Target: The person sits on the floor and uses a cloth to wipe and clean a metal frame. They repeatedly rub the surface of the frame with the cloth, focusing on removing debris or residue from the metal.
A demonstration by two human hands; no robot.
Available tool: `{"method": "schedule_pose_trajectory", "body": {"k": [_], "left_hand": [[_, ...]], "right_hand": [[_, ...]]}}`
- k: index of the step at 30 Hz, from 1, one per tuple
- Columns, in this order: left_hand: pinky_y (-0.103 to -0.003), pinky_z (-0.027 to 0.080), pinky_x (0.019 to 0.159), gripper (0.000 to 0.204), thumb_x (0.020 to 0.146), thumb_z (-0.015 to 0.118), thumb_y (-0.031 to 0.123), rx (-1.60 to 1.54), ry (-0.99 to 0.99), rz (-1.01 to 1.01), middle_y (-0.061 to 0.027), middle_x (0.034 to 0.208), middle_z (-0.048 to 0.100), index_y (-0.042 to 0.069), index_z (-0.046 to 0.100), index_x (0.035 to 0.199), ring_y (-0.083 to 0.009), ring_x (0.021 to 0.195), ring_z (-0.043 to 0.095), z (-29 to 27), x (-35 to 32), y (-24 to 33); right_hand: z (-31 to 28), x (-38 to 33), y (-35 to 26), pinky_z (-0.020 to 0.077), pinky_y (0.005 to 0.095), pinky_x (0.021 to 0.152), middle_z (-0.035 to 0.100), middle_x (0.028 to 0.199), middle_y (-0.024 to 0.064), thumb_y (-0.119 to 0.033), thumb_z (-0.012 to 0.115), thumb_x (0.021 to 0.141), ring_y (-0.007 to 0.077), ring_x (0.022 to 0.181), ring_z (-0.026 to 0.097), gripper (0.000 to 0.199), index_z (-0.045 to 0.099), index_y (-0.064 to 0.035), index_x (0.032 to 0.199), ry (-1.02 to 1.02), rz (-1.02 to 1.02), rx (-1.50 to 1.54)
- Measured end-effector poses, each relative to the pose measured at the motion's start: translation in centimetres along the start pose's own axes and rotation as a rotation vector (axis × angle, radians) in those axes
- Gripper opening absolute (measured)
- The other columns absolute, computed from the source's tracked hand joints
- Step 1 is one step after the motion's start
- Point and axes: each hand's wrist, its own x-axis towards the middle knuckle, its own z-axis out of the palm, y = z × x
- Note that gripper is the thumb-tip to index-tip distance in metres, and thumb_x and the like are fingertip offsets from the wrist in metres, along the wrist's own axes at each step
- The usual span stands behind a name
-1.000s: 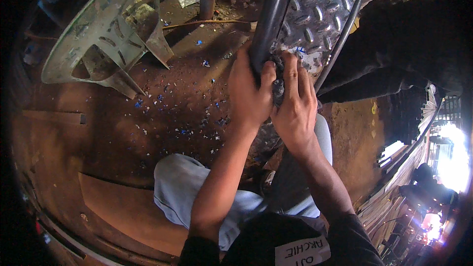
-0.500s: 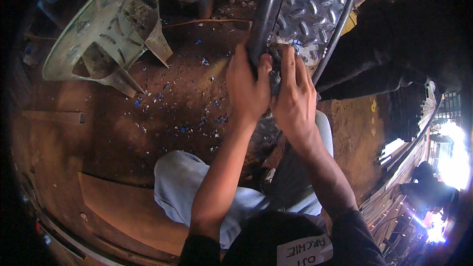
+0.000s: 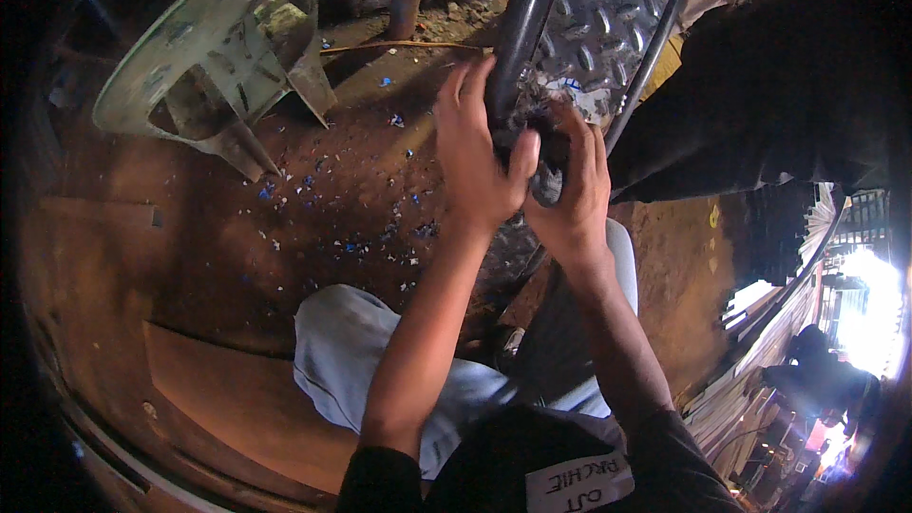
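Observation:
My left hand (image 3: 478, 166) is beside a glossy black metal tube (image 3: 529, 14), its fingers stretched out along the tube's left side and its thumb apart. Close to it, my right hand (image 3: 577, 190) curls its fingers round a dark grey, fibrous wad (image 3: 548, 183); part of the wad is hidden by the fingers. Frayed dark strands show between both hands, against the tube. Just beyond lies a black metal plate (image 3: 608, 14) with a raised tread pattern, and a torn whitish scrap (image 3: 591, 100) sits on its near end.
A worn pale green plastic chair (image 3: 204, 85) lies tipped over at the far left. Blue and white bits (image 3: 394, 218) litter the brown floor. A thin second bar (image 3: 655, 47) and dark fabric (image 3: 750, 95) are to the right. Bright welding light (image 3: 828, 439) glows near a person (image 3: 817, 375).
My left fingers have straightened and spread from the tube. My right fingers have bent more, and the grey wad shows between thumb and palm. The welding glare has dimmed.

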Motion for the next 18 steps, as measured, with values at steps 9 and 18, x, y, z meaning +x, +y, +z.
{"method": "schedule_pose_trajectory", "body": {"k": [9,18], "left_hand": [[-0.044,0.035,0.084,0.049,0.068,0.067,0.046,-0.031,-0.138,0.130,-0.0085,0.099,0.059,0.009,0.058,0.099,-0.0298,0.095,0.049,-1.4,-1.7,-0.2],[-0.043,0.038,0.075,0.034,0.063,0.069,0.015,-0.026,0.036,-0.071,-0.0096,0.085,0.055,0.005,0.054,0.092,-0.0304,0.082,0.051,-0.1,-2.1,-0.6]], "right_hand": [[-2.7,2.1,-0.1,0.0344,0.0374,0.102,0.039,0.129,0.0194,-0.004,0.071,0.059,0.0327,0.123,0.041,0.098,0.019,0.0002,0.142,-0.476,0.032,0.532],[-4.3,5.5,0.9,0.0468,0.0313,0.080,0.058,0.114,0.0087,-0.005,0.073,0.068,0.0194,0.102,0.058,0.050,0.057,-0.0032,0.116,-0.303,0.001,0.268]]}}
